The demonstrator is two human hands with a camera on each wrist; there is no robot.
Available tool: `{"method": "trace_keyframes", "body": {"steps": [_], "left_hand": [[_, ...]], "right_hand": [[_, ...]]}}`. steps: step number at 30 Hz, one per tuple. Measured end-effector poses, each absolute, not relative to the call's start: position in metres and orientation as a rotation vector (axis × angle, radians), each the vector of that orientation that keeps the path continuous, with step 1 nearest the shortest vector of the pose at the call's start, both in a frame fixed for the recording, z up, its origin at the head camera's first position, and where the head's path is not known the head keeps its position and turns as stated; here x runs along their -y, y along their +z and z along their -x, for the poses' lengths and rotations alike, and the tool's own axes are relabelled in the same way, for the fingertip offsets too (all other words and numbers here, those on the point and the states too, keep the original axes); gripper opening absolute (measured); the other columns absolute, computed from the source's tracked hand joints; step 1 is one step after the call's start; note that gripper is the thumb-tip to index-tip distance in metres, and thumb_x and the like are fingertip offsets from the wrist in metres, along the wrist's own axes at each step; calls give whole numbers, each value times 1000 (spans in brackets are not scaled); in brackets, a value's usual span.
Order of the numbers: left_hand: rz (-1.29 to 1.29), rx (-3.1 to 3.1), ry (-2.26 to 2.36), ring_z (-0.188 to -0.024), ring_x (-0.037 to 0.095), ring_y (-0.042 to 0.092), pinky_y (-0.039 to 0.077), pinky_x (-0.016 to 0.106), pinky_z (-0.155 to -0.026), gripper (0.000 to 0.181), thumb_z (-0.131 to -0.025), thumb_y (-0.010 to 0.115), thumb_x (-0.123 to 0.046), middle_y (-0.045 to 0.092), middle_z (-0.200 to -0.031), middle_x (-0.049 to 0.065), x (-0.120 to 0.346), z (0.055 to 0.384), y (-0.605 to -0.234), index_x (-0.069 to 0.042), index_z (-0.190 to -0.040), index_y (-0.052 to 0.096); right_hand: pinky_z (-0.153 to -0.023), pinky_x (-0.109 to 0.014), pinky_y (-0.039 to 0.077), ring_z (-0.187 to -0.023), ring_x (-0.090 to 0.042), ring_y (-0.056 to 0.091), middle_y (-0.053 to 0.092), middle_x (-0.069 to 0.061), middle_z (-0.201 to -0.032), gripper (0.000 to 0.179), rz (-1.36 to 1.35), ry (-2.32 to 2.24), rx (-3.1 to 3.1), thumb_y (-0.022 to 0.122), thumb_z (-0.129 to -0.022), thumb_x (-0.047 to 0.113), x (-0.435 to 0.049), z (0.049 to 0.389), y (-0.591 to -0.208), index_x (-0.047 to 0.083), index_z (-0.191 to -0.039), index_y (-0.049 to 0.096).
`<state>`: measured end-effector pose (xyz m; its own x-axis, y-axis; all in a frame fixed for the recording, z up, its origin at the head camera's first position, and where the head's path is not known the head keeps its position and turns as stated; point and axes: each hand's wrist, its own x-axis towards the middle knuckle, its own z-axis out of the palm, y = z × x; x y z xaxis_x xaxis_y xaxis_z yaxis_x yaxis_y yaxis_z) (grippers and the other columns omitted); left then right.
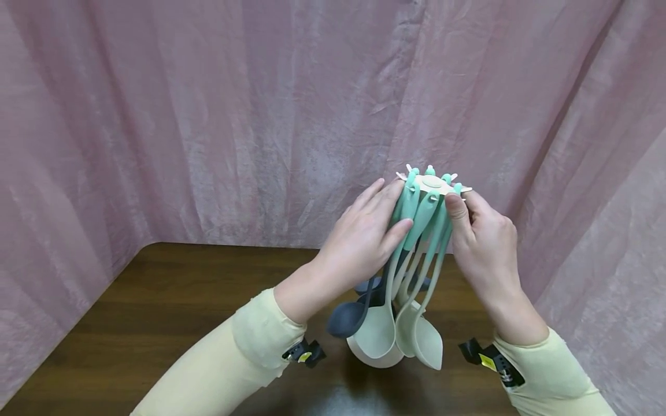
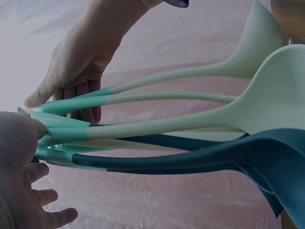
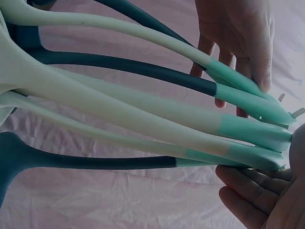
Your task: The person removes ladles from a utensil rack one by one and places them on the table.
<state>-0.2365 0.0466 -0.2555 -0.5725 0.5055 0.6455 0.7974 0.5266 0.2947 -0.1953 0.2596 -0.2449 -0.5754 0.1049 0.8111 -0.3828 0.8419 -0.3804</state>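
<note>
A set of kitchen utensils (image 1: 422,222) hangs heads down from a white hooked rack (image 1: 432,184) at right of centre. The handles are mint green, with cream and dark blue-grey heads. Along the left side of the bundle lies my left hand (image 1: 364,228), fingers extended and thumb touching a front handle. On the opposite side, my right hand (image 1: 484,237) holds the rack's edge and handle tops, thumb in front and fingers behind. In the left wrist view, a cream ladle (image 2: 276,90) is closest. Dark-necked handles (image 3: 138,67) cross the right wrist view. The rack's centre is hidden.
A dark brown wooden table (image 1: 182,323) lies beneath the utensils. Pink curtains (image 1: 312,115) hang behind it and at both sides. Black wrist cameras (image 1: 304,352) are strapped to the pale yellow sleeves (image 1: 250,346).
</note>
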Motion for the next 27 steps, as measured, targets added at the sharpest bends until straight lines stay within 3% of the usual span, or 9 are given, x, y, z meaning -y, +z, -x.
{"method": "trace_keyframes", "body": {"steps": [5, 9, 16, 23, 27], "left_hand": [[1094, 2244, -778, -168, 18, 18, 15, 34, -133, 66, -118, 53, -36, 38, -176, 7, -39, 239, -257, -8, -174, 28], [1121, 2225, -771, -168, 18, 19, 9, 29, -132, 67, -118, 52, -35, 38, -176, 10, -34, 241, -258, -6, -173, 28], [1116, 2219, -753, -167, 21, 23, 11, 31, -133, 65, -118, 51, -33, 42, -173, 13, -27, 246, -256, -3, -172, 30], [1102, 2258, -771, -167, 25, 25, 14, 33, -133, 67, -118, 53, -33, 43, -173, 12, -22, 248, -257, -6, -174, 27], [1092, 2279, -819, -165, 28, 29, 23, 40, -132, 70, -117, 57, -34, 44, -173, 11, -15, 248, -266, -10, -175, 26]], "right_hand": [[-64, -39, 36, -65, -32, 50, 52, -10, -69, 70, -241, 648, 2060, 46, -112, 67, -255, 197, -245, 3, -107, 74], [-64, -42, 36, -64, -33, 51, 52, -10, -67, 73, -260, 639, 2050, 45, -111, 70, -251, 198, -245, 3, -108, 75], [-69, -50, 44, -69, -35, 59, 59, -12, -72, 70, -290, 659, 2084, 47, -111, 69, -247, 201, -242, 5, -118, 76], [-75, -65, 48, -81, -46, 66, 66, -17, -82, 72, -271, 648, 2147, 44, -109, 73, -246, 202, -239, 7, -113, 72], [-76, -68, 48, -93, -46, 72, 76, -17, -101, 70, -250, 600, 2176, 44, -110, 70, -245, 201, -237, 8, -123, 74]]}}
